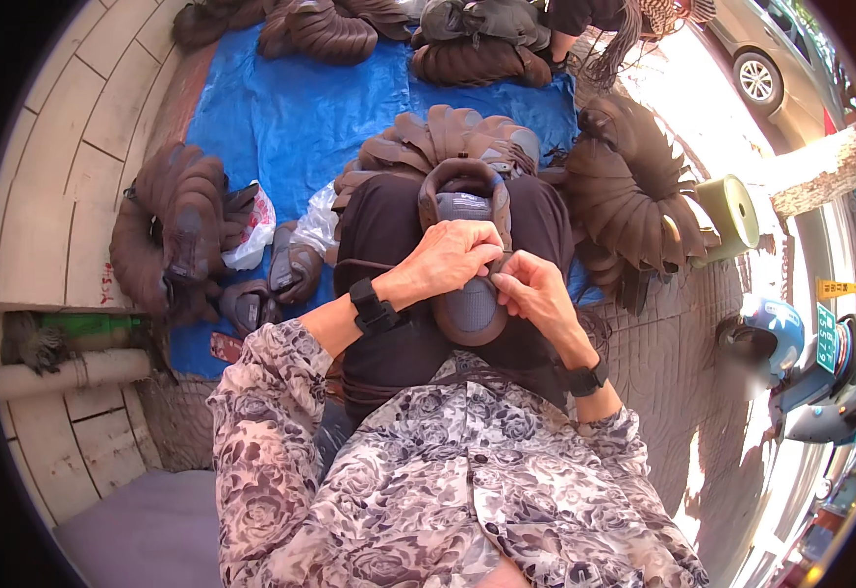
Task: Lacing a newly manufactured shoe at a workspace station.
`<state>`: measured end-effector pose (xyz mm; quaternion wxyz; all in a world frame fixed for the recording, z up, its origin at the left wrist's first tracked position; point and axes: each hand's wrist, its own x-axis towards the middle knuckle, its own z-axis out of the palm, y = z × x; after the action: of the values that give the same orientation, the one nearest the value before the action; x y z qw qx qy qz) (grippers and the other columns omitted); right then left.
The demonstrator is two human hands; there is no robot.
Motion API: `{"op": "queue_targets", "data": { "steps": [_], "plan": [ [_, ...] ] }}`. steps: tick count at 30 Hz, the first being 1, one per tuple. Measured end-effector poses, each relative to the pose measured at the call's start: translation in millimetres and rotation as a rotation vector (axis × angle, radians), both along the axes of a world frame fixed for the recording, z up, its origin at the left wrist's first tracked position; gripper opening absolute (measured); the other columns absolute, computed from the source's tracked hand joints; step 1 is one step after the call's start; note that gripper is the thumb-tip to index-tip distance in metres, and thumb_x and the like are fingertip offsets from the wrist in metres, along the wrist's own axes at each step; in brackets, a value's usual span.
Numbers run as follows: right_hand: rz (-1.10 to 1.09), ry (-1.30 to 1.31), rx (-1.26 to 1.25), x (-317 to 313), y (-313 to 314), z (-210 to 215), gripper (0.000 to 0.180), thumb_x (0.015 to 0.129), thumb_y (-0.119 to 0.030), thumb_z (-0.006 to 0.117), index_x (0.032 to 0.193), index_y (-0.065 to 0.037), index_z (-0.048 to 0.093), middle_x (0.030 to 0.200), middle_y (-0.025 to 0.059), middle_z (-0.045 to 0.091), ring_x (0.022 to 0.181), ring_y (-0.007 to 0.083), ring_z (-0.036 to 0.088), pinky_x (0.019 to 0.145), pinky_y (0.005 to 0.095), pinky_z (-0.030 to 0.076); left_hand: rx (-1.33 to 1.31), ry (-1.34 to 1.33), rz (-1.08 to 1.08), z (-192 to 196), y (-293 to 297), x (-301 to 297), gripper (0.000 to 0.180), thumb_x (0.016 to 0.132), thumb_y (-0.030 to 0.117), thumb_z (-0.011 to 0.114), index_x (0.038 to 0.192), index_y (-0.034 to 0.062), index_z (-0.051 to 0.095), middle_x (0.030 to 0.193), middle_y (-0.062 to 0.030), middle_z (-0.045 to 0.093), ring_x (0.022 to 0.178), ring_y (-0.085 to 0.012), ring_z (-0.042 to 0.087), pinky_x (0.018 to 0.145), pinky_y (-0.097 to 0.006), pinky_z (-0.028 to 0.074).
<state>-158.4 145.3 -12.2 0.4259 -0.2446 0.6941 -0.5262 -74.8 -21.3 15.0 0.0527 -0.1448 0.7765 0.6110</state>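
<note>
A brown shoe (pixel 471 314) with a grey mesh toe rests on my lap, its toe toward me and its opening away. Over its lacing area, my left hand (pixel 453 253) is closed in a pinch on a thin brown shoelace (pixel 361 263), part of which runs out to the left. From the other side, my right hand (pixel 538 294) pinches at the same lacing, its fingertips close to the left ones. The fingers mostly cover the lace there. More loose brown laces (pixel 467 372) lie across my lap.
Beyond my knees spreads a blue tarp (pixel 281 118) with nested rows of brown shoes (pixel 168 225). Another curved row (pixel 634 191) stands right, beside a green cylinder (pixel 732 218). Plastic bags (pixel 253 233) and loose shoes (pixel 294 269) lie left. A person (pixel 585 18) is far off; scooters (pixel 810 363) stand right.
</note>
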Motion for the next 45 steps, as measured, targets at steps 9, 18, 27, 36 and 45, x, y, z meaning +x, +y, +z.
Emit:
{"op": "queue_targets", "data": {
  "steps": [9,18,27,36,45],
  "plan": [
    [0.253,1.244,-0.145,-13,-10,38,0.049,0.065,-0.014,0.076,0.110,-0.015,0.056,0.093,0.0066,0.052,0.081,0.0262,0.056,0.068,0.0365,0.046,-0.355,0.494,0.178,-8,-10,13,0.011,0.084,0.004,0.060,0.095,0.0006,0.062,0.079,-0.0065,0.062,0.066,-0.0123,0.061,0.054,-0.024,0.049],
    [0.389,1.098,-0.205,-40,-15,17,0.036,0.065,-0.017,0.076,0.093,-0.011,0.055,0.086,0.0078,0.048,0.074,0.0280,0.056,0.064,0.0374,0.045,-0.805,0.681,-0.036,-24,-6,7,0.009,0.073,0.008,0.065,0.082,0.0073,0.065,0.076,-0.0049,0.059,0.073,-0.0233,0.059,0.061,-0.033,0.049],
    [0.349,0.946,-0.210,-33,-15,18,0.031,0.063,-0.011,0.078,0.086,-0.007,0.056,0.083,0.0072,0.049,0.070,0.0262,0.056,0.061,0.0351,0.046,-1.015,0.688,-0.229,-12,-11,-3,0.007,0.071,0.013,0.058,0.072,0.0062,0.056,0.075,-0.0050,0.051,0.075,-0.0209,0.053,0.065,-0.032,0.047],
    [0.429,0.827,-0.130,-22,-26,47,0.029,0.072,-0.004,0.071,0.099,-0.005,0.060,0.079,0.0067,0.053,0.061,0.0181,0.054,0.057,0.0301,0.045,-0.901,0.759,0.229,-12,-69,15,0.019,0.079,0.002,0.062,0.097,0.0056,0.064,0.079,-0.0072,0.059,0.072,-0.0204,0.060,0.063,-0.028,0.051],
    [0.424,0.277,0.153,-7,-65,46,0.026,0.085,-0.007,0.046,0.105,0.006,0.057,0.064,0.0068,0.061,0.048,0.0101,0.051,0.045,0.0257,0.043,0.305,0.064,0.566,-33,13,72,0.010,0.082,0.006,0.064,0.087,-0.0015,0.067,0.066,-0.0042,0.062,0.053,-0.0086,0.058,0.043,-0.021,0.047]
  ]
}}
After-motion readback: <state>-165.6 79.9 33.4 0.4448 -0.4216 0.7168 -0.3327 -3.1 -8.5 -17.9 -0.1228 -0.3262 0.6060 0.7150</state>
